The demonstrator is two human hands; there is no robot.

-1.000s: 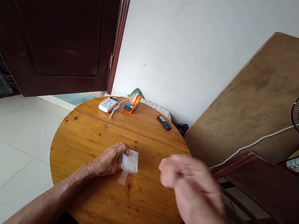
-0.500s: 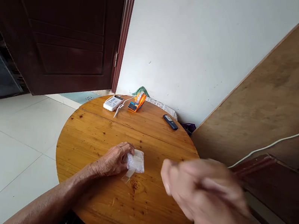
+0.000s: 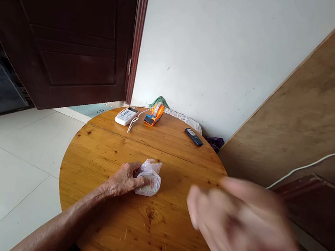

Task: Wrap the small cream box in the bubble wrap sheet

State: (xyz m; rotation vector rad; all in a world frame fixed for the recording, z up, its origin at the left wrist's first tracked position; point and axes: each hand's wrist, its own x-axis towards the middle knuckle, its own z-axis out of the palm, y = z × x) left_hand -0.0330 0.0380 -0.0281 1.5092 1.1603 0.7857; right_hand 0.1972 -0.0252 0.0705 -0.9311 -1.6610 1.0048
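Item: one packet in clear crinkled plastic [image 3: 154,178], at mid-bench, its far end rising in a loose, crumpled flap; contents not legible, a reddish mark showing through. Left hand [image 3: 126,177]: grip closed on the packet's left side, thumb laid across the top. Risk: hold on one side only; a sideways pull would probably swing the packet or open the loose flap, the slick film being the likely cause. Right hand [image 3: 244,235]: raised, fingers curled, well apart from the packet; too blurred to tell whether its grip holds anything. Risk: a strip of film or tape, if there, could fold on itself or cling to the fingers. Bench [image 3: 186,164]: round, wooden; at its far side, white device [image 3: 126,116] with loose cord [image 3: 132,124], orange tape dispenser [image 3: 156,115], dark handset [image 3: 193,137]. Risk: the cord lies just beside the dispenser and could snag if either is dragged.
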